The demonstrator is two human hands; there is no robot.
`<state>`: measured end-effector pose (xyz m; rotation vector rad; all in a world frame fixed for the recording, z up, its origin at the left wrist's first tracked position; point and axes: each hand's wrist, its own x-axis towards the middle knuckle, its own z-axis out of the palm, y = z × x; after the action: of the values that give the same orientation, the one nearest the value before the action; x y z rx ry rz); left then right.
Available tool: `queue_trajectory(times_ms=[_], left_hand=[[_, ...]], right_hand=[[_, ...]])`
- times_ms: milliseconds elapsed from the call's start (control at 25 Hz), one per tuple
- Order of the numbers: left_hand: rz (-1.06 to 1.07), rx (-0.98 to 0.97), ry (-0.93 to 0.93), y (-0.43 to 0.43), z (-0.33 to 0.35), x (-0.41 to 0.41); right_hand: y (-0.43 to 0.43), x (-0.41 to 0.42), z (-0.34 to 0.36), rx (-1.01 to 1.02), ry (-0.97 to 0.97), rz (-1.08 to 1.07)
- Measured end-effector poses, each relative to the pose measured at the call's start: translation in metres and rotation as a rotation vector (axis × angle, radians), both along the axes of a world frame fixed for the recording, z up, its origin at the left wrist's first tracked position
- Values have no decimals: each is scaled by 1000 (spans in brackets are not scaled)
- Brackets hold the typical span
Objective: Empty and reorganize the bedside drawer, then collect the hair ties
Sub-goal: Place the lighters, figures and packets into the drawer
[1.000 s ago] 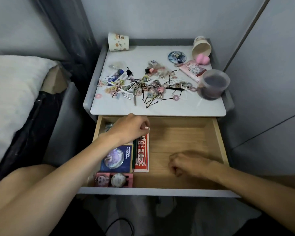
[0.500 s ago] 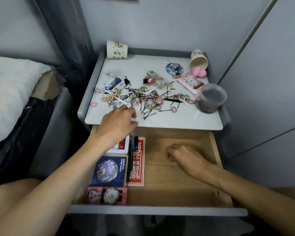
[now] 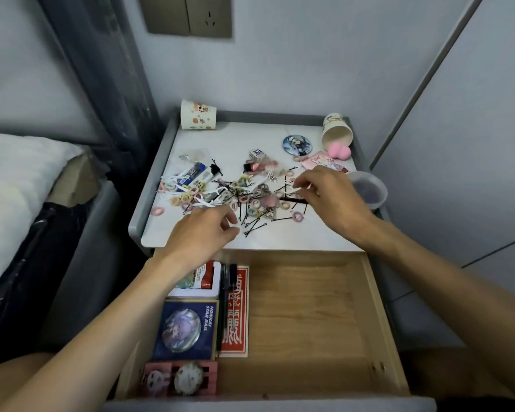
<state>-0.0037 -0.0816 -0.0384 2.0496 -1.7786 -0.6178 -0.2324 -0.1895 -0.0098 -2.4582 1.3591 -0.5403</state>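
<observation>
A scattered pile of small pastel hair ties [image 3: 250,200], mixed with black bobby pins [image 3: 254,226], covers the middle of the white nightstand top [image 3: 244,138]. My left hand [image 3: 201,236] hovers over the pile's near edge with fingers loosely curled and nothing visible in them. My right hand [image 3: 327,197] reaches into the right side of the pile, fingertips down among the ties; whether they pinch one is hidden. Below, the wooden drawer [image 3: 309,322] stands pulled out.
The drawer's left side holds a tin [image 3: 204,281], a pen [image 3: 228,289], a red packet [image 3: 235,319], a blue card [image 3: 188,328] and a pink item [image 3: 180,379]. On top stand a clear plastic cup [image 3: 369,191], two paper cups [image 3: 198,115] and a pink sponge [image 3: 339,150]. A bed [image 3: 18,188] lies left.
Both hands have risen out of the drawer onto the nightstand top. The left one reached the pile's near edge; the right one moved from the drawer bottom into the pile's right side.
</observation>
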Motion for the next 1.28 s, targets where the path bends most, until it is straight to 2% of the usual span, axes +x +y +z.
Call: queue_trajectory(times_ms=[80, 160, 240, 360, 600, 760, 880, 1080, 1280], left_hand=[[-5, -40, 104, -9, 9, -8], [-11, -87, 147, -26, 23, -21], [1, -160, 124, -52, 40, -38], [33, -232, 38, -105, 50, -60], [17, -56, -29, -226, 29, -87], [28, 109, -184, -285, 12, -88], [30, 145, -260, -302, 4, -90], [104, 72, -66, -308, 1, -95], [280, -188, 157, -281, 17, -101]], right_hand=[[1, -23, 8, -166, 46, -68], [-1, -44, 11, -198, 125, -219], [-5, -58, 8, -13, 162, -358], [-14, -66, -2, 230, 162, -392], [-31, -73, 12, 208, -29, -423], [-38, -80, 20, 326, -247, -446], [-43, -84, 23, 370, -338, -432], [-44, -80, 22, 390, -427, -356], [-34, -71, 19, 342, -505, -311]])
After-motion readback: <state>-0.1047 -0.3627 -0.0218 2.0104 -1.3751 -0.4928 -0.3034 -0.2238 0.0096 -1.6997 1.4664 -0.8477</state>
